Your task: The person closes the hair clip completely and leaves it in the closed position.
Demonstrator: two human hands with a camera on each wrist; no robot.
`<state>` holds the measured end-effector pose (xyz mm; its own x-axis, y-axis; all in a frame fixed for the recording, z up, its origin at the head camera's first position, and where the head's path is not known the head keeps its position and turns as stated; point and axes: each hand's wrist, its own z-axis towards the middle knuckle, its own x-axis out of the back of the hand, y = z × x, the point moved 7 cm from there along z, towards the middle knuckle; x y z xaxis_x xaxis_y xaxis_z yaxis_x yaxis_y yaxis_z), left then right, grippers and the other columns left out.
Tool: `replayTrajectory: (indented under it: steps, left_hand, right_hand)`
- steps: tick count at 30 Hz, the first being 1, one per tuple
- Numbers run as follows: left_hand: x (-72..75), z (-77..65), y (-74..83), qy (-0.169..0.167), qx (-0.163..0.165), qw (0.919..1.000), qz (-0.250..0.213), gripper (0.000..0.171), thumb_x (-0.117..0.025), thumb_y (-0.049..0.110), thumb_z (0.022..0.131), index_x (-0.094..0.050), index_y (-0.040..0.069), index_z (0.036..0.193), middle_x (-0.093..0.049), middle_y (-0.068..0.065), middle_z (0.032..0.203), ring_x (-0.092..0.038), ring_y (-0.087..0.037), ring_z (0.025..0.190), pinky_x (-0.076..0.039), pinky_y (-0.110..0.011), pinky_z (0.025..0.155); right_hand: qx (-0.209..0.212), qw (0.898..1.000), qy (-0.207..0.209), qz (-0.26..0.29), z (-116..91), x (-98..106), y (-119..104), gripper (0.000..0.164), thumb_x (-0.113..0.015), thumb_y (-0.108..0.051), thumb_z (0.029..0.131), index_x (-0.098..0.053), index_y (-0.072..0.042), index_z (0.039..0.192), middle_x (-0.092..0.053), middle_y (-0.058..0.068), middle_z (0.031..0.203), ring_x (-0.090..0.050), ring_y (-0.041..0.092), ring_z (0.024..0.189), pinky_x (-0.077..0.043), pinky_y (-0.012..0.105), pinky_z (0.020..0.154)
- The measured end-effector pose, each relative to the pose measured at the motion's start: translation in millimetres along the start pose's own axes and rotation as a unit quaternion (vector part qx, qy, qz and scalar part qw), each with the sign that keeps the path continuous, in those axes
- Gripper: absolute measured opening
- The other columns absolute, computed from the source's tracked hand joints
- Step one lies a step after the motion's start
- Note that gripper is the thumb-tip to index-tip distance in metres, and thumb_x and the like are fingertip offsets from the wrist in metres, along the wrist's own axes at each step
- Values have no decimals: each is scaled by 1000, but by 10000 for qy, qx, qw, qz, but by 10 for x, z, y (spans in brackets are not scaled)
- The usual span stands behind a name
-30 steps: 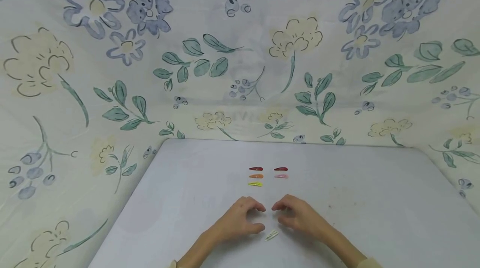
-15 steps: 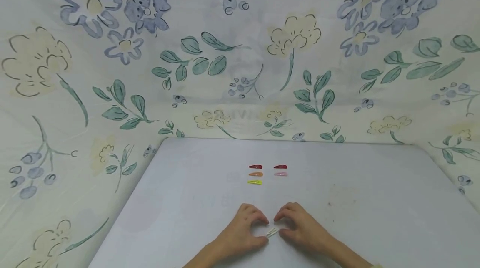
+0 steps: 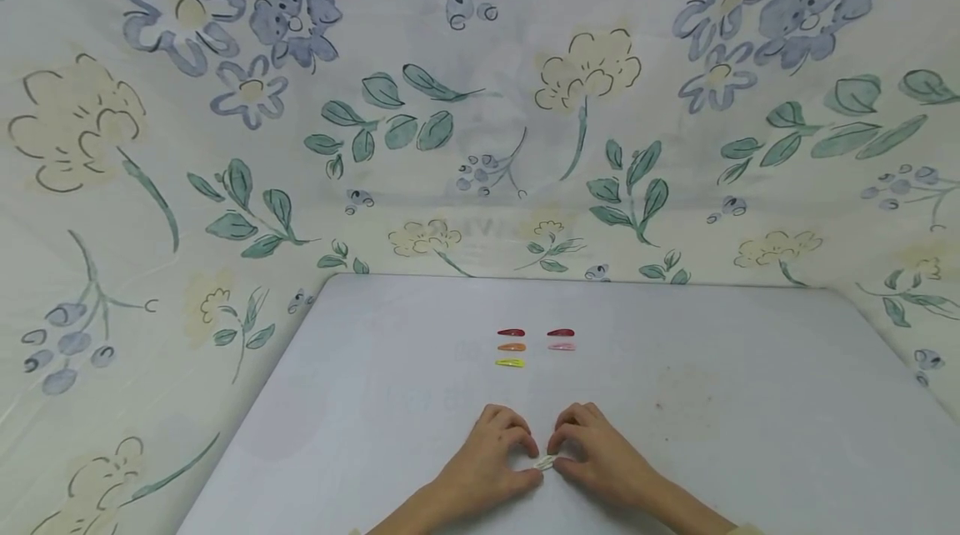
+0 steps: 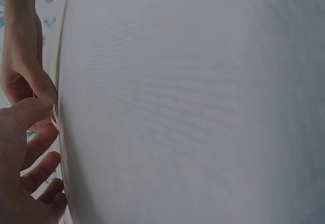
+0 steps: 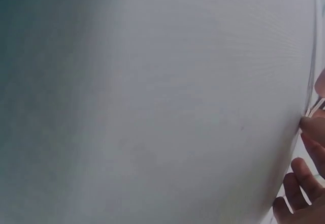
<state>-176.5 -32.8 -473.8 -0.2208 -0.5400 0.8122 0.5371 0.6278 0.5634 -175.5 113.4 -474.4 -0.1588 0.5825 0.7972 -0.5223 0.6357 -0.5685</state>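
A white snap hair clip (image 3: 544, 462) lies slantwise between my two hands, low on the table in the head view. At its left end are the thumb and forefinger of my left hand (image 3: 495, 460), pinching it. My right hand (image 3: 603, 460) pinches the right end the same way. Seen from the left wrist, the white clip (image 4: 55, 117) shows as a thin pale loop between the fingertips of both hands. In the right wrist view only a sliver of the clip (image 5: 317, 106) appears at the right edge, and fingers partly hide it.
Beyond my hands lie two columns of clips: red (image 3: 512, 332), orange (image 3: 512, 347) and yellow (image 3: 511, 362) on the left, dark red (image 3: 561, 332) and pink (image 3: 562, 346) on the right. The white table (image 3: 360, 368) meets a floral cloth (image 3: 480, 143) at its back and sides.
Both hands have come down toward the near side and closed in on the white clip, which lay untouched between them one second ago. The coloured clips have stayed in place.
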Motion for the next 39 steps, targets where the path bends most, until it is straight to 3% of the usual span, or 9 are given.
replayTrajectory:
  steps: [5, 20, 30, 39]
  left_hand:
    - [20, -4, 29, 252, -233, 9992, 185, 13, -79, 26, 81, -67, 24, 85, -53, 13, 103, -43, -10, 107, -43, -33, 95]
    - [42, 29, 35, 359, -254, 9987, 249, 11, -77, 20, 82, -67, 22, 84, -56, 15, 95, -45, -8, 102, -44, -30, 92]
    - [77, 81, 24, 379, -124, 9992, -19, 11, -76, 16, 81, -68, 20, 88, -60, 15, 89, -48, -4, 91, -45, -28, 84]
    - [137, 140, 73, 991, -504, 9938, -59, 17, -78, 9, 76, -66, 18, 86, -61, 10, 83, -52, -7, 86, -45, -27, 79]
  right_hand:
    - [92, 9999, 85, -22, 0, 16, -39, 20, -77, -11, 82, -64, -27, 85, -51, -14, 104, -45, 8, 99, -47, 30, 87]
    - [-113, 9999, -38, 45, -2, 4, -26, 20, -76, -12, 83, -62, -27, 84, -50, -17, 103, -44, 9, 102, -46, 32, 89]
    - [-162, 9998, 47, 87, 7, 28, -33, 21, -76, -11, 83, -61, -26, 83, -53, -16, 102, -47, 8, 99, -47, 30, 87]
    - [-214, 9988, 366, 228, 29, 95, -41, 26, -76, -5, 80, -61, -25, 83, -55, -16, 97, -54, 7, 96, -49, 33, 88]
